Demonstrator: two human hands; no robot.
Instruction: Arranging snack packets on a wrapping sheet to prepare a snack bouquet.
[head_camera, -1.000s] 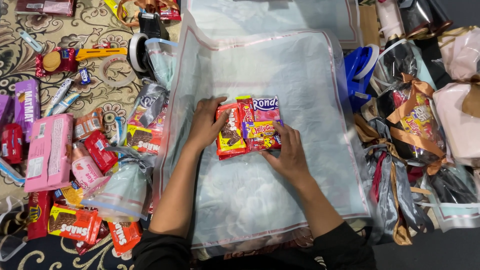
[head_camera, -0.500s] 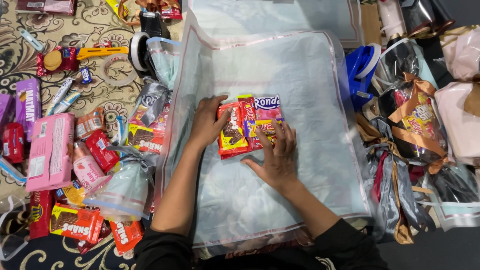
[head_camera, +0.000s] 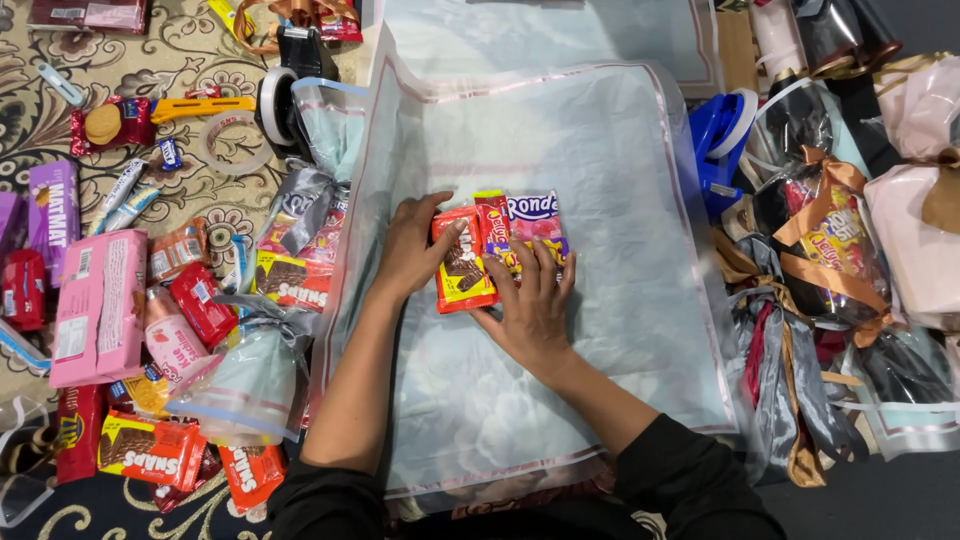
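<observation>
Both hands are flat on a little stack of snack packs (head_camera: 497, 243) sitting mid-sheet. Left hand (head_camera: 412, 245) has its fingers spread along the stack's left edge; right hand (head_camera: 530, 305) is splayed open, pressing on the lower right, not pinching anything. So the pile looks gathered and squared up, but the clear wrap sheet (head_camera: 600, 150) is lying flat on the floor, nothing folded or tied. Loads more snacks (head_camera: 150, 450) wait on the left, finished ribboned bundles (head_camera: 830, 240) on the right.

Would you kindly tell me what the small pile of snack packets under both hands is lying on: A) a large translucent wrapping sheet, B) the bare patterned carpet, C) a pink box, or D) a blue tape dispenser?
A: the snack packets, touched by the left hand and the right hand, lie in the middle of the translucent wrapping sheet.
</observation>
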